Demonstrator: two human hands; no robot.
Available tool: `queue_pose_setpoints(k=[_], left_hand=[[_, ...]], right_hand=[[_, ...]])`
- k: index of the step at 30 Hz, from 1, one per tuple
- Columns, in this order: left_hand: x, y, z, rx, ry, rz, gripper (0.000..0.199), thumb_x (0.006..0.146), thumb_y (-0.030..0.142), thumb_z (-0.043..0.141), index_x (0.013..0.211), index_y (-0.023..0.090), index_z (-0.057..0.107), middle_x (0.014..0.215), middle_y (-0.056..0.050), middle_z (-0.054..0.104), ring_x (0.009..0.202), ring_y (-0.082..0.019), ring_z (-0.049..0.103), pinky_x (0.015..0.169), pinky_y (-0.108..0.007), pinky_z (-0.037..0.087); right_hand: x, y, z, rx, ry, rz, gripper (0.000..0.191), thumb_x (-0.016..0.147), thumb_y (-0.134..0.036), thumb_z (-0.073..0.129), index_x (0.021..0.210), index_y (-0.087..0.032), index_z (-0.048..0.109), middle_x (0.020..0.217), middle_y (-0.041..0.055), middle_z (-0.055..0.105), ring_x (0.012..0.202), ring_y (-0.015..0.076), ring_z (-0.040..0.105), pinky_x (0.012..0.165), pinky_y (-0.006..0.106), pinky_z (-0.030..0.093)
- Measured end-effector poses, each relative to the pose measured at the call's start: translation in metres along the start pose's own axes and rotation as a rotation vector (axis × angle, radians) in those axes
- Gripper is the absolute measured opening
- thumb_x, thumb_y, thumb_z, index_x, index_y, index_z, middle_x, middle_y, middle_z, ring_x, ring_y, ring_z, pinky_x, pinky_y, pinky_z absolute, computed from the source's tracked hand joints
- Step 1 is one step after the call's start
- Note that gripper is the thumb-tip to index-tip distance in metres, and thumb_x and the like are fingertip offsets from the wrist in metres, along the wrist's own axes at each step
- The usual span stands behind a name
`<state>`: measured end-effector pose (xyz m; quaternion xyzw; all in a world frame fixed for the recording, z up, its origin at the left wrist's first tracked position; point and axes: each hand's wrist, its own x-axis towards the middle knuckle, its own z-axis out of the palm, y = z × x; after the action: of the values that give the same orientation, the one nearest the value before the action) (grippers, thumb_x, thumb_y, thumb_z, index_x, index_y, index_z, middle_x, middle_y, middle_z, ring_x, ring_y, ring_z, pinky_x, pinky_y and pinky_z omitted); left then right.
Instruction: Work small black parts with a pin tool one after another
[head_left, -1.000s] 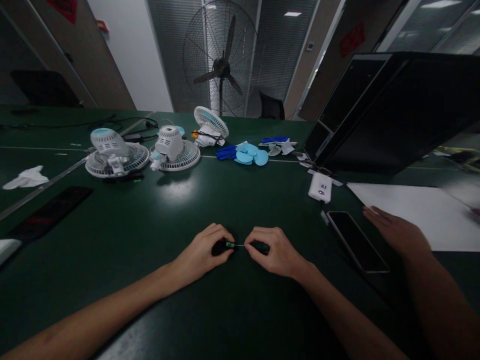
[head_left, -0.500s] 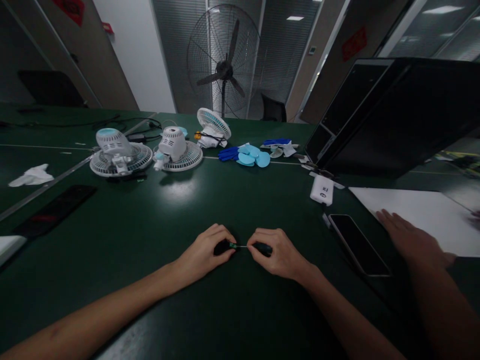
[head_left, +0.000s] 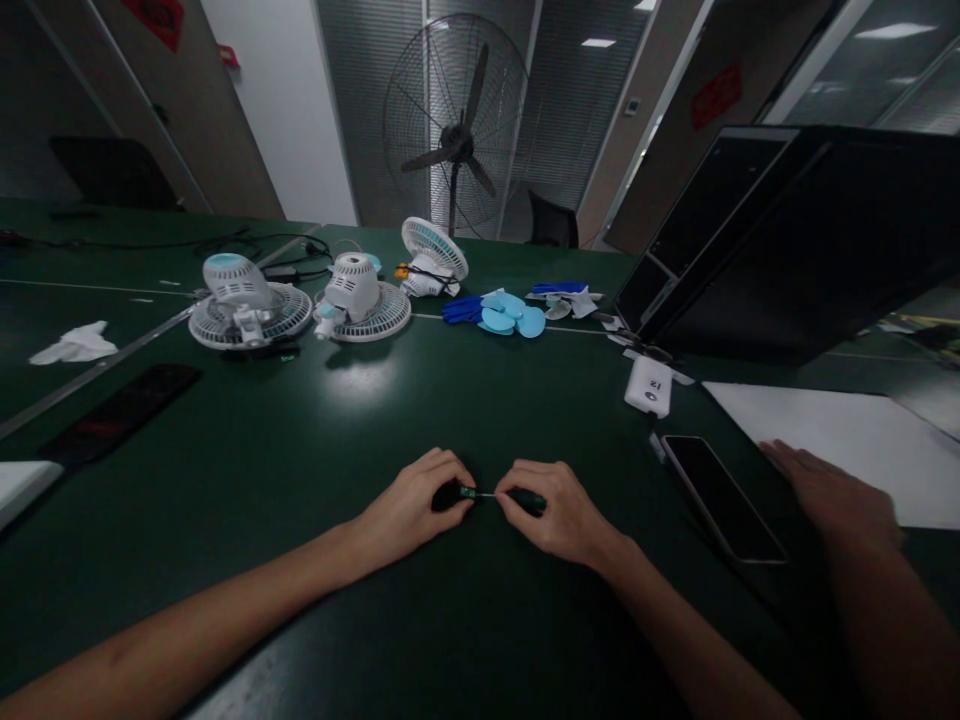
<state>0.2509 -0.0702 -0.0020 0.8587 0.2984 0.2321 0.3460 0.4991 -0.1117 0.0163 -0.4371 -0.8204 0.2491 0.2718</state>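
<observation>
One small green-marked piece (head_left: 468, 492) lay pinched between the left hand's (head_left: 420, 500) thumb and fingers, low above the green table (head_left: 360, 420). The right hand (head_left: 555, 505) grasped a dark-handled screwdriver (head_left: 529, 499), its thin shaft pointing at the piece. Beyond stood white fans (head_left: 352, 295) and light-blue blades (head_left: 512, 313); rightward lay a phone (head_left: 724, 498).

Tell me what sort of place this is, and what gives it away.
Probably an office or meeting room used as a workshop: small white fans lie on a long green table, blinds hang behind glass partitions, and an office-style chair stands at the far side.
</observation>
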Motion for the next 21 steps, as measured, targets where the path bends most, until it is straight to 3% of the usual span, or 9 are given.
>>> queue_pose_setpoints(k=[5, 10, 14, 21], left_hand=[[0.000, -0.002, 0.002, 0.049, 0.005, 0.014, 0.009, 0.093, 0.021, 0.068, 0.101, 0.020, 0.066, 0.103, -0.004, 0.065, 0.098, -0.020, 0.059, 0.088, -0.034, 0.045], [0.001, -0.002, 0.001, 0.092, 0.006, 0.021, 0.013, 0.093, 0.025, 0.068, 0.106, 0.022, 0.067, 0.107, -0.004, 0.067, 0.103, -0.021, 0.060, 0.101, -0.040, 0.041], [0.000, 0.001, -0.001, 0.096, -0.019, 0.013, 0.015, 0.095, 0.026, 0.067, 0.110, 0.023, 0.067, 0.111, -0.004, 0.067, 0.106, -0.021, 0.060, 0.103, -0.041, 0.040], [0.000, 0.002, -0.002, 0.095, -0.019, 0.019, 0.015, 0.095, 0.027, 0.066, 0.109, 0.022, 0.067, 0.109, -0.005, 0.067, 0.103, -0.022, 0.059, 0.102, -0.041, 0.040]], right_hand=[[0.011, -0.015, 0.015, 0.153, 0.072, -0.070, 0.011, 0.097, -0.018, 0.060, 0.095, -0.018, 0.071, 0.090, 0.0039, 0.069, 0.080, 0.0167, 0.066, 0.075, 0.030, 0.048], [0.003, -0.003, 0.008, 0.108, 0.125, -0.025, 0.012, 0.095, -0.016, 0.060, 0.091, -0.019, 0.071, 0.082, 0.0024, 0.069, 0.075, 0.0165, 0.065, 0.071, 0.030, 0.047], [-0.006, 0.010, -0.003, 0.052, 0.076, -0.008, 0.011, 0.095, -0.017, 0.062, 0.091, -0.019, 0.071, 0.084, 0.0020, 0.069, 0.074, 0.0160, 0.065, 0.070, 0.029, 0.046], [-0.006, 0.006, -0.004, -0.022, -0.030, 0.010, 0.012, 0.095, -0.018, 0.062, 0.094, -0.020, 0.073, 0.087, 0.0016, 0.070, 0.073, 0.0147, 0.064, 0.068, 0.028, 0.045]])
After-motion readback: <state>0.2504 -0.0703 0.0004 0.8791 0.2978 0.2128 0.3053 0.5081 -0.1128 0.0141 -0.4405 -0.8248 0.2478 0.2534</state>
